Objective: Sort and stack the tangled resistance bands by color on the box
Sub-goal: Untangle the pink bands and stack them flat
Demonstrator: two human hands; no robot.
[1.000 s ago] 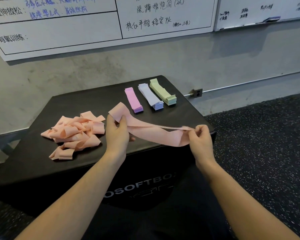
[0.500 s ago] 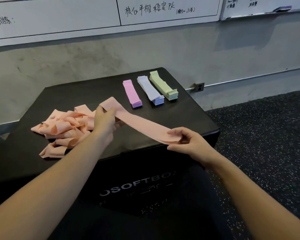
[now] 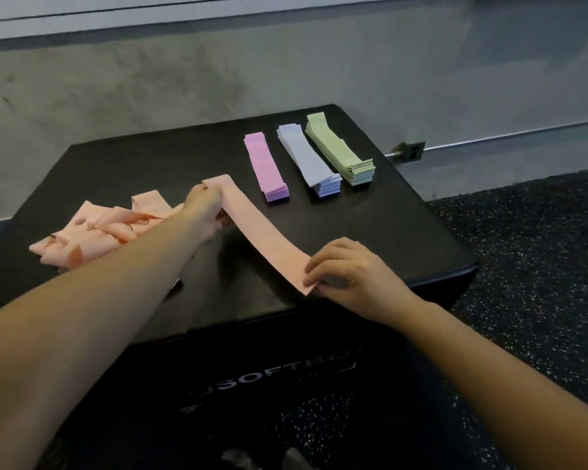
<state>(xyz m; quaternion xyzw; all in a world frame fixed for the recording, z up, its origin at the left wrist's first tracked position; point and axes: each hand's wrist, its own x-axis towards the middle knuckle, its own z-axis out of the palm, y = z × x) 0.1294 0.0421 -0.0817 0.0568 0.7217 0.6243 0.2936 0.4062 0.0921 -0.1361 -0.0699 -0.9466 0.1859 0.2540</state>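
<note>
While you stretch one peach band [image 3: 269, 245] flat over the black soft box [image 3: 404, 232], three colours are already sorted: a pink stack [image 3: 264, 171], a lavender stack [image 3: 308, 161] and a green stack [image 3: 340, 152] lie side by side, close but apart, at the far right part of the top. Your left hand [image 3: 202, 212] grips the far end of the band, fingers curled round it, and your right hand [image 3: 347, 271] pinches the near end between thumb and fingertips, close to the front edge of the box. The band runs diagonally between your hands, and I cannot tell for sure if its middle touches the top or hangs just above it.

In my judgement the task is more than half done. What is left is the peach pile [image 3: 95, 232], a loose heap of twisted bands at the left of the top, partly hidden behind your left forearm. No peach stack exists yet, so the band you hold looks to be the first of it, and there is free space just left of the pink stack for it.

The box top is matte and dark, with white letters on its front face. It stands against a grey concrete wall [image 3: 150, 79]. A speckled rubber floor [image 3: 540, 249] lies to the right, and a wall socket [image 3: 410, 151] sits low behind the box.
</note>
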